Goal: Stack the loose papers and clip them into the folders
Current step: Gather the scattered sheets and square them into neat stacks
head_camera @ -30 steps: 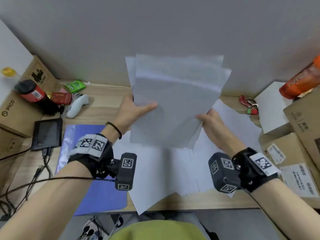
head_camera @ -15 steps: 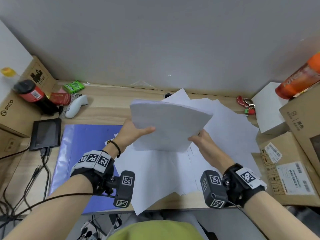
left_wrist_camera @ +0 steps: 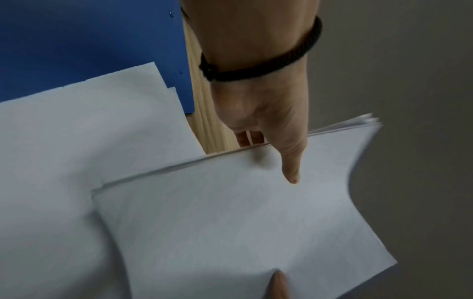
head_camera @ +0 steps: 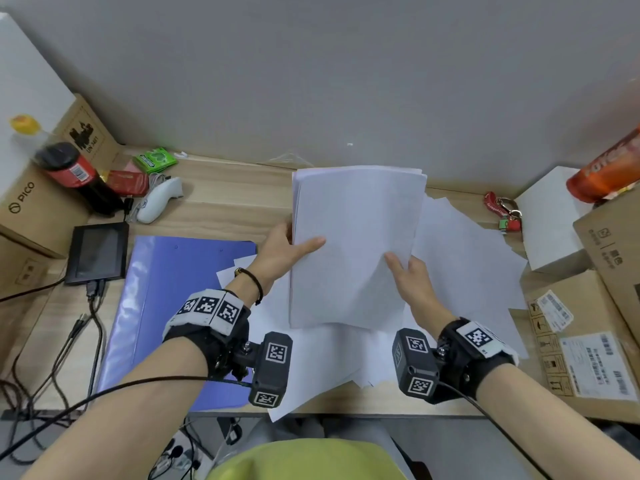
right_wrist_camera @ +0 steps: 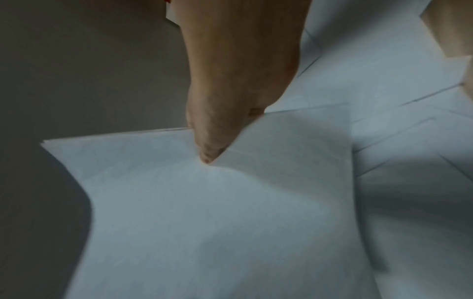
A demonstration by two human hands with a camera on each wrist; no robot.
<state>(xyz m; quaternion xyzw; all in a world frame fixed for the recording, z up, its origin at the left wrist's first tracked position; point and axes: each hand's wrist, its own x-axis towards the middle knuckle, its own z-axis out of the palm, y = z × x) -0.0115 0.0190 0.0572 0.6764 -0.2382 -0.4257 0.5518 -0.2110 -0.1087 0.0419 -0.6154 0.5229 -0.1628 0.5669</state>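
A stack of white papers (head_camera: 353, 244) is held above the desk by both hands, tilted toward me. My left hand (head_camera: 287, 245) pinches its left edge, thumb on top and fingers underneath; in the left wrist view the thumb (left_wrist_camera: 289, 161) lies on the stack (left_wrist_camera: 230, 222). My right hand (head_camera: 407, 271) pinches the right edge the same way, thumb (right_wrist_camera: 207, 149) on the top sheet (right_wrist_camera: 204, 222). More loose sheets (head_camera: 464, 271) lie spread on the desk below. A blue folder (head_camera: 173, 306) lies flat at the left, its right part under loose paper.
Cardboard boxes (head_camera: 588, 341) crowd the right side, with a white box (head_camera: 550, 216) and red keys (head_camera: 502, 213) behind. At the left are a small black screen (head_camera: 98, 254), cables, a white controller (head_camera: 159, 199), a dark bottle (head_camera: 79, 178) and a box (head_camera: 34, 209).
The stack has come down from upright in front of the wall, tipped nearly flat, then risen to a tilt toward me. Its edges are more even than before. Both hands kept hold.
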